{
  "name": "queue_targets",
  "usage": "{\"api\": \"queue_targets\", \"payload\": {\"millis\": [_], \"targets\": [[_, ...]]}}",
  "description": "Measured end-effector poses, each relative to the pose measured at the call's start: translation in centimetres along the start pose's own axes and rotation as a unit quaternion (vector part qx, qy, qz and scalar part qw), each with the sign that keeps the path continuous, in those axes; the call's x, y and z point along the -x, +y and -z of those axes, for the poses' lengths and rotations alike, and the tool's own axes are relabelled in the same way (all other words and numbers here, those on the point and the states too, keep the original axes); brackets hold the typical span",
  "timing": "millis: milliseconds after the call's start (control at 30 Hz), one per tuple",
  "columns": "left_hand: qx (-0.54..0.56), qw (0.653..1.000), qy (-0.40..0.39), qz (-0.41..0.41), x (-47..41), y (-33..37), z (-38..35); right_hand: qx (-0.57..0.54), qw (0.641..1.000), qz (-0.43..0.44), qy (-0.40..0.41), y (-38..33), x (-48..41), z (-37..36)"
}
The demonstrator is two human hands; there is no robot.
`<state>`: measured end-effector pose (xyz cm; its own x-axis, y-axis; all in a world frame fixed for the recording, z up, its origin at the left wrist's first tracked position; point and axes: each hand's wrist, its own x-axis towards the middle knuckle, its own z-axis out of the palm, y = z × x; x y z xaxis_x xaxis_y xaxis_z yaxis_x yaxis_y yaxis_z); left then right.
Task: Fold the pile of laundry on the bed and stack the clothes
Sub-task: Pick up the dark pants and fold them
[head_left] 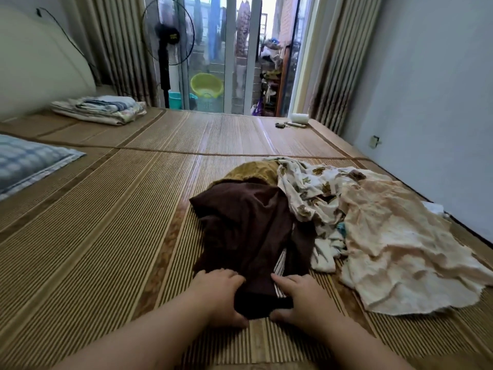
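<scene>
A dark brown garment (pixel 245 225) lies crumpled on the bamboo bed mat (pixel 93 236), its near end between my hands. My left hand (pixel 221 297) grips that near end from the left, thumb underneath. My right hand (pixel 296 297) grips it from the right. A striped cloth (pixel 280 268) peeks out beneath the brown one. Behind it lies a mustard garment (pixel 253 169). To the right sit a white floral garment (pixel 309 190) and a crumpled peach garment (pixel 394 244).
Folded bedding (pixel 101 108) is stacked at the far left by the headboard. A blue checked pillow (pixel 26 164) lies at the left. A white roll (pixel 299 118) and small items sit at the far edge. The wall (pixel 426 102) runs close along the right side.
</scene>
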<state>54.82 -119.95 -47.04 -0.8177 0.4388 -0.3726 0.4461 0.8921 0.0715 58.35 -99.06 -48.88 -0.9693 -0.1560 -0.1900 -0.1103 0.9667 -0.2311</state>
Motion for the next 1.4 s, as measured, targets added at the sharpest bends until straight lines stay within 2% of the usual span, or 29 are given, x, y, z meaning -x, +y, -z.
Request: {"api": "queue_targets", "payload": {"millis": [100, 200, 500, 567, 600, 667, 800, 900, 967, 1100, 1167, 1233, 1300, 1400], "targets": [[-0.013, 0.999, -0.029, -0.012, 3.5, -2.4, -0.5, -0.011, 0.999, 0.023, 0.026, -2.6, 1.5, -1.2], [-0.001, 0.997, -0.061, -0.041, 7.2, -4.6, -0.7, -0.002, 0.999, 0.035, 0.005, -4.4, 2.8, -1.6], [-0.07, 0.99, 0.057, -0.106, 13.8, -7.9, -4.8, -0.059, 0.997, 0.023, -0.05, -7.3, 6.1, -1.2], [-0.102, 0.981, 0.109, -0.126, 14.5, -8.5, -5.5, -0.062, 0.997, 0.019, -0.037, -7.2, 7.0, -1.2], [-0.116, 0.974, 0.15, -0.122, 14.5, -8.9, -5.7, -0.066, 0.998, 0.014, -0.02, -7.1, 7.4, -1.2], [-0.076, 0.972, 0.214, -0.06, 14.7, -10.0, -6.2, -0.089, 0.995, -0.015, 0.033, -6.8, 7.9, -1.0], [0.03, 0.969, 0.24, 0.057, 14.6, -10.5, -4.0, -0.126, 0.979, -0.112, 0.117, -6.6, 7.8, 1.0], [0.057, 0.948, 0.302, 0.083, 14.9, -11.0, 0.4, -0.108, 0.973, -0.146, 0.142, -5.5, 7.3, 4.6], [0.111, 0.938, 0.314, 0.098, 15.5, -12.1, 3.8, -0.102, 0.966, -0.163, 0.175, -4.4, 7.1, 7.6], [0.159, 0.906, 0.371, 0.125, 17.0, -14.1, 11.1, -0.064, 0.944, -0.169, 0.275, -2.8, 7.0, 14.5], [0.19, 0.888, 0.397, 0.134, 17.7, -14.5, 13.9, -0.067, 0.944, -0.146, 0.288, -2.8, 7.1, 16.7], [0.209, 0.881, 0.401, 0.138, 18.1, -14.1, 15.7, -0.099, 0.956, -0.084, 0.262, -4.1, 7.1, 17.1], [0.199, 0.888, 0.388, 0.143, 18.2, -13.0, 16.6, -0.134, 0.966, 0.005, 0.221, -6.7, 7.3, 15.6], [0.172, 0.9, 0.37, 0.154, 17.5, -11.3, 16.3, -0.209, 0.958, 0.108, 0.163, -12.3, 8.1, 10.6]]}}
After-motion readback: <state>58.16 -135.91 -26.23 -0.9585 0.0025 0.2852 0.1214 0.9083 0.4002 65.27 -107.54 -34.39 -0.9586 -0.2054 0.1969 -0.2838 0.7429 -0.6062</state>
